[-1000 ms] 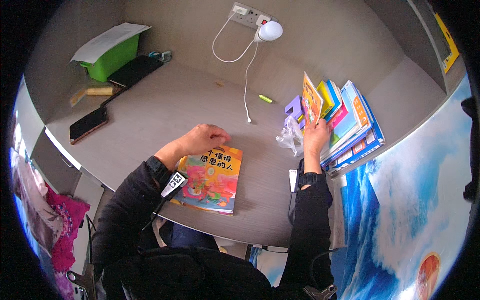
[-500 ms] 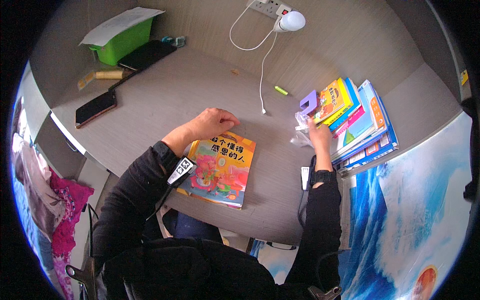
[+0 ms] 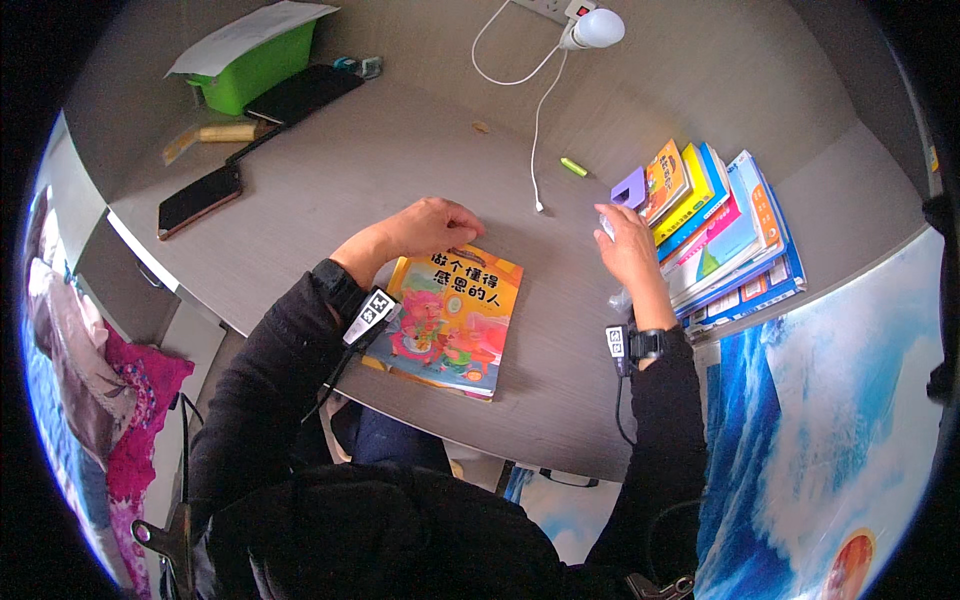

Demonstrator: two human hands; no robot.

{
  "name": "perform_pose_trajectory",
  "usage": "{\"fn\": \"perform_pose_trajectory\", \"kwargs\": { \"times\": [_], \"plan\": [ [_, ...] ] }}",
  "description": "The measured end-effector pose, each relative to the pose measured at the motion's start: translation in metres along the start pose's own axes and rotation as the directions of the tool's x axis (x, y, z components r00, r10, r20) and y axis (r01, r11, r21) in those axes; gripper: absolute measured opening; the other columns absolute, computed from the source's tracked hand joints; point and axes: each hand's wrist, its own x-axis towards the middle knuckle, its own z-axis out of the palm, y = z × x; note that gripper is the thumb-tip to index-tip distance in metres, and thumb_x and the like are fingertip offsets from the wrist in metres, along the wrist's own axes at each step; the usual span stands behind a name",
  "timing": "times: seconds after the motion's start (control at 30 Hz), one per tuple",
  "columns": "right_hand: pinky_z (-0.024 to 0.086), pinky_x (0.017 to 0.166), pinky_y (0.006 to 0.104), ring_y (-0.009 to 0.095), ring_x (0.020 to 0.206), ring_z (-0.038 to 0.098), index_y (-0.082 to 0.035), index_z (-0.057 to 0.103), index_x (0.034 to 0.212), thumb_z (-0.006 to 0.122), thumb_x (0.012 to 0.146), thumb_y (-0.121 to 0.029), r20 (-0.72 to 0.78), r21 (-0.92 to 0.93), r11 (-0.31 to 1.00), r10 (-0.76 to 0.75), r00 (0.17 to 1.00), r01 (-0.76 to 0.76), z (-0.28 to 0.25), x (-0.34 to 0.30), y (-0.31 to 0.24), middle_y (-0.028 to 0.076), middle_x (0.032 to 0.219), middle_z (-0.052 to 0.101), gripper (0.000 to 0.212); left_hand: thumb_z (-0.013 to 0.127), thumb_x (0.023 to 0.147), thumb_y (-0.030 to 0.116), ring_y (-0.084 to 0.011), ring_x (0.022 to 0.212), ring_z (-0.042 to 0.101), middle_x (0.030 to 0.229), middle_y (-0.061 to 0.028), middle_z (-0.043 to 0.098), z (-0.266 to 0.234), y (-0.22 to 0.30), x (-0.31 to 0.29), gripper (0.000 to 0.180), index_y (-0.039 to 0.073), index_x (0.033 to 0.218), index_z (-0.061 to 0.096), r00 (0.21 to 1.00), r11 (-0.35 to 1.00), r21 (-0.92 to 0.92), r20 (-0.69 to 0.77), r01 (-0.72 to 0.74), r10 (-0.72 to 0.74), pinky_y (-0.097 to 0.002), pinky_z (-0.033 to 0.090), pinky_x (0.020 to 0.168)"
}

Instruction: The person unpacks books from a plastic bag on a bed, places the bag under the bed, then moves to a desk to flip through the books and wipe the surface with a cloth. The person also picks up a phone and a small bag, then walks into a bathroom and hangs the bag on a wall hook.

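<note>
The orange picture book (image 3: 447,320) lies flat near the desk's (image 3: 330,190) front edge — my left hand (image 3: 432,224) rests curled on its top edge, gripping nothing. My right hand (image 3: 628,246), loosely open, touches the stack of books (image 3: 725,240) at the right edge.

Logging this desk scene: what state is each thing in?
Picture book: closed, flat, cover up.
Left hand: resting on the book's top edge.
Right hand: at the book stack.
Book stack: fanned, closed.
Phone: screen dark.
Green bin: paper lying across top.
</note>
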Motion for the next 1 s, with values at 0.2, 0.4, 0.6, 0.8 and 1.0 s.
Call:
{"fn": "perform_pose_trajectory", "kwargs": {
  "times": [0.2,0.4,0.6,0.8,1.0],
  "plan": [
    [0.042,0.1,0.0413,0.035,0.118,0.053,-0.012,0.059,0.126,0.064,0.083,-0.04,0.478,-0.132,0.988,0.129,0.869,-0.074,0.006,-0.015,0.041,0.017,0.127,0.058,0.051,0.054,0.093,0.022,-0.0215,0.097,0.065,0.109,-0.0104,0.068,-0.009,0.001,-0.001,0.027,0.009,0.111,0.069,0.998,1.0,-0.014,0.057,0.016,-0.015,-0.0318,0.051,0.086],
    [0.046,0.094,0.0426,0.032,0.104,0.062,-0.008,0.068,0.108,0.07,0.078,-0.028,0.438,-0.133,0.973,0.23,0.869,-0.191,-0.023,-0.077,0.09,0.016,0.112,0.066,0.036,0.058,0.091,0.021,-0.0232,0.099,0.063,0.106,-0.0103,0.067,-0.013,-0.001,-0.003,0.026,0.008,0.11,0.068,0.996,0.999,0.043,0.089,-0.013,0.009,-0.033,0.05,0.087],
    [0.047,0.092,0.0391,0.035,0.104,0.06,-0.002,0.067,0.101,0.07,0.078,-0.012,0.112,-0.077,0.996,0.059,0.992,-0.051,-0.049,-0.067,0.046,0.019,0.114,0.062,0.026,0.064,0.085,0.019,-0.0243,0.096,0.062,0.1,-0.011,0.065,-0.007,-0.003,-0.004,0.023,0.01,0.105,0.07,0.989,0.971,0.192,0.061,-0.145,0.135,-0.034,0.051,0.084],
    [0.051,0.077,0.0373,0.031,0.086,0.064,-0.003,0.067,0.1,0.066,0.085,-0.015,0.12,0.323,0.94,0.075,0.99,-0.111,-0.048,-0.043,-0.049,0.015,0.094,0.065,0.02,0.065,0.084,0.018,-0.0229,0.094,0.062,0.096,-0.0098,0.065,-0.007,-0.002,-0.002,0.019,0.01,0.099,0.072,0.998,0.987,0.149,0.044,-0.053,0.047,-0.0335,0.051,0.082],
    [0.051,0.074,0.032,0.023,0.082,0.065,-0.003,0.067,0.106,0.065,0.088,-0.019,0.319,0.416,0.894,0.03,0.947,-0.168,-0.003,-0.033,-0.097,0.012,0.094,0.065,0.025,0.066,0.084,0.018,-0.0211,0.089,0.063,0.092,-0.0088,0.064,-0.006,0.004,-0.001,0.016,0.008,0.096,0.071,0.997,0.986,0.165,0.072,-0.04,0.028,-0.0328,0.052,0.077]
  ]
}}
